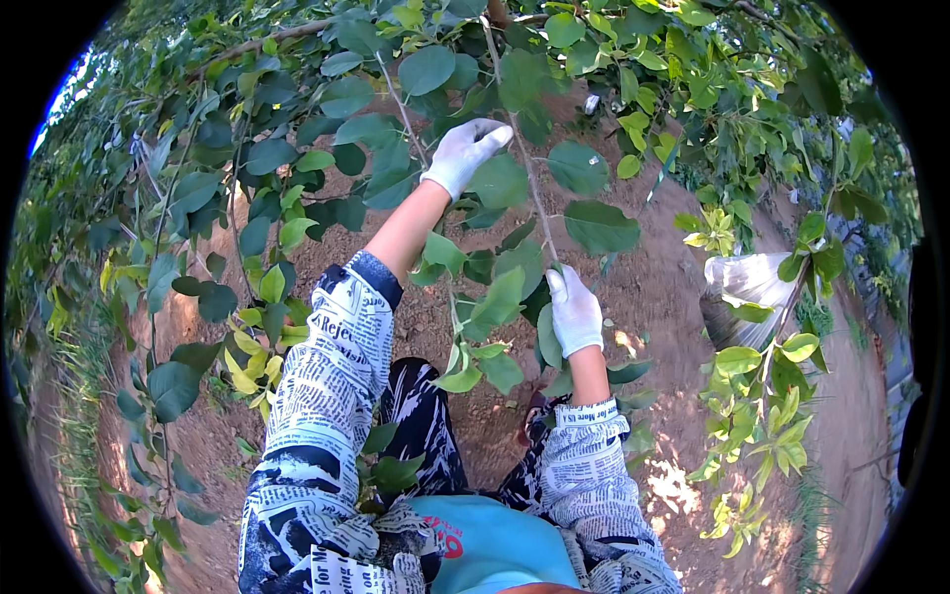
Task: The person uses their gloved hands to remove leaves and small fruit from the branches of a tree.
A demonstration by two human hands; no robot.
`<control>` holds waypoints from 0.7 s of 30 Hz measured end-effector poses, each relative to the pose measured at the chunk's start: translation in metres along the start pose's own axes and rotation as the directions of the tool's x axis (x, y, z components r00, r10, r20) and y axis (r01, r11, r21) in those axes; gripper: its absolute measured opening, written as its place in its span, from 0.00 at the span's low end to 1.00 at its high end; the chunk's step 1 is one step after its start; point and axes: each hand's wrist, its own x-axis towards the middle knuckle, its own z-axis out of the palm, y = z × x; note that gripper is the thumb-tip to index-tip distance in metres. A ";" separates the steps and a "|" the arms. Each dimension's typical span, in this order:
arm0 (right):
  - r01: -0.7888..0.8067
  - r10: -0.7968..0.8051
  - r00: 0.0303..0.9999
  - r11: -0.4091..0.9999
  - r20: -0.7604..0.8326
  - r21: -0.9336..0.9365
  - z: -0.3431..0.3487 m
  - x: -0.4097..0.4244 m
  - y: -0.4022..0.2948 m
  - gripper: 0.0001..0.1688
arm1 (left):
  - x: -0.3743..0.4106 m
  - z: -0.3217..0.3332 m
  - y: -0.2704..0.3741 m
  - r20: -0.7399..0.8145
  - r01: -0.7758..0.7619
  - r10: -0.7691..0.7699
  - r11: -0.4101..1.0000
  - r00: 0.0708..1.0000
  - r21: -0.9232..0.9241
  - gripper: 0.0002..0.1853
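Note:
A thin brown branch (528,167) with broad green leaves hangs down before me. My right hand (577,310), in a white glove, is closed around its lower part, thumb along the stem. My left hand (466,154), also white-gloved, is higher up, with thumb and fingers drawn together right at the branch's left side. Whether it pinches the branch or a leaf stalk is hidden. A large leaf (499,182) lies just below the left hand, and another leaf (601,226) spreads to the right of the branch.
A second thin branch (401,104) runs down behind my left hand. Leafy boughs (197,193) crowd the left side. On the right, a pale, translucent sheet-like covering (746,297) sits behind a hanging leafy shoot (772,364). Bare brown soil (668,245) lies below.

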 end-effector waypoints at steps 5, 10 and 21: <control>-0.017 0.017 1.000 0.999 -0.015 -0.044 -0.002 -0.002 -0.003 0.26 | 0.025 0.008 -0.010 -0.021 -0.164 0.180 0.935 0.983 0.315 0.20; 0.077 -0.077 0.997 0.997 -0.012 -0.013 0.000 0.002 0.005 0.26 | 0.001 0.011 -0.006 -0.108 -0.110 0.153 0.939 0.982 0.325 0.15; 0.053 -0.055 0.998 0.994 -0.024 -0.090 -0.001 0.002 0.004 0.23 | -0.121 0.026 0.068 0.233 -0.618 0.586 0.635 0.776 0.464 0.10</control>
